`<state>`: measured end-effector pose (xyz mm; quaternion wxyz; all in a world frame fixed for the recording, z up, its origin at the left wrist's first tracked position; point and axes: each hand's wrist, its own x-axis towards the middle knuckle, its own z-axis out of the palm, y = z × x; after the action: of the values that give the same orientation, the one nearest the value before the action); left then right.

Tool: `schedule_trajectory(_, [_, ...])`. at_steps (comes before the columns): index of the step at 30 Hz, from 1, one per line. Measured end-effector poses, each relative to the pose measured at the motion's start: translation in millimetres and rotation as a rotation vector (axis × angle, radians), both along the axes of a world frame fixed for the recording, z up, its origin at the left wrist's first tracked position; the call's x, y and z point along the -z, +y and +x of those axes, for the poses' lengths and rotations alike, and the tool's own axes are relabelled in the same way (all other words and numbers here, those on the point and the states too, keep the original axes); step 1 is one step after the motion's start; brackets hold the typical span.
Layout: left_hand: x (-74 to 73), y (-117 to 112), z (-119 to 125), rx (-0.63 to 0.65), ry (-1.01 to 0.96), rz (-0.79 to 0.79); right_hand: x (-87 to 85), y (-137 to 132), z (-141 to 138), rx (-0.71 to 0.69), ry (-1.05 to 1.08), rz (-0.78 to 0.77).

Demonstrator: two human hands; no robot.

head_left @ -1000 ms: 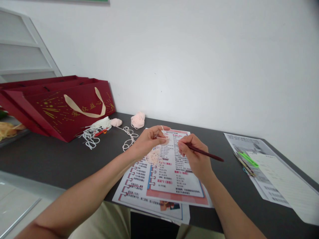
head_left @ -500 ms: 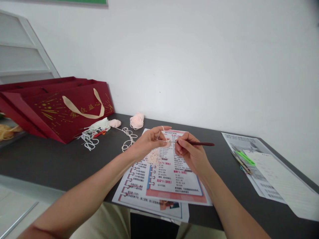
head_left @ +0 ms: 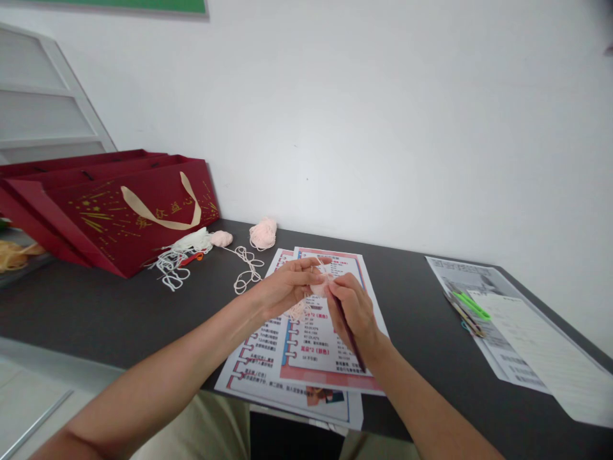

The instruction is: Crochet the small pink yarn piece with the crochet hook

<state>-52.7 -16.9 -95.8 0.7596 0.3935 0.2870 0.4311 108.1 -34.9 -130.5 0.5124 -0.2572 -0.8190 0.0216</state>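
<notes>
My left hand [head_left: 292,284] pinches a small pale pink crochet piece [head_left: 318,289], with a strand of yarn running over its raised index finger. Close against it on the right, my right hand [head_left: 353,310] is closed round a dark crochet hook [head_left: 348,332]. The hook's handle slants down toward me, and its tip is hidden at the crochet piece. Under my left hand lies a loose tangle of pale pink yarn [head_left: 297,310], on the printed pattern sheets [head_left: 330,381].
A dark red gift bag [head_left: 110,217] stands at the left on the dark table [head_left: 191,326]. Beside it are white yarn [head_left: 175,268], an orange-red tool [head_left: 192,259] and a pink yarn ball [head_left: 263,234]. Papers [head_left: 550,345] with a bright green tool [head_left: 472,305] lie at the right.
My right hand has turned, so the hook's handle swings from pointing right to pointing down toward me. Both hands are now closer together at the crochet piece.
</notes>
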Motion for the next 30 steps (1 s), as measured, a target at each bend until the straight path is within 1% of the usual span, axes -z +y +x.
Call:
schedule_trajectory(1, [-1.1,1.7,-2.7,0.035,-0.006,-0.027,-2.2,1.1,0.6,-0.05,0.07,-0.067])
schedule_trajectory(2, [-2.2,3.6,-5.7,0.048,-0.003,-0.031,-4.5,2.4,1.2,-0.094,0.153,-0.168])
schedule_trajectory(5, [-5.2,9.6,-15.2,0.074,0.005,0.022,-11.4,7.9,3.7,-0.235,0.401,-0.552])
schedule_trajectory(6, [-5.9,11.3,-18.1,0.091,0.004,0.04,-13.4,9.9,4.9,-0.298,0.467,-0.653])
schedule_trajectory(8, [-7.1,14.0,-23.2,0.126,0.01,0.068,-17.3,13.5,7.4,-0.415,0.564,-0.776])
schedule_trajectory(10, [-8.0,15.5,-27.1,0.161,0.028,0.086,-20.8,15.5,9.7,-0.482,0.614,-0.833])
schedule_trajectory(13, [-9.1,16.0,-30.6,0.219,0.05,0.101,-25.0,15.5,12.0,-0.522,0.643,-0.878])
schedule_trajectory(16, [-9.5,16.4,-32.6,0.256,0.041,0.082,-27.5,14.7,13.7,-0.525,0.64,-0.885])
schedule_trajectory(20, [-7.6,18.6,-35.0,0.305,0.007,0.026,-30.1,15.0,18.5,-0.499,0.56,-0.861])
schedule_trajectory(22, [-6.3,19.5,-35.8,0.323,0.004,0.014,-31.5,15.5,22.0,-0.503,0.523,-0.872])
schedule_trajectory(26, [-6.0,19.0,-35.5,0.37,0.009,0.015,-35.3,15.1,27.0,-0.539,0.504,-0.93])
schedule_trajectory(30, [-8.7,16.2,-34.6,0.402,0.041,0.045,-40.6,11.4,23.4,-0.584,0.592,-1.031])
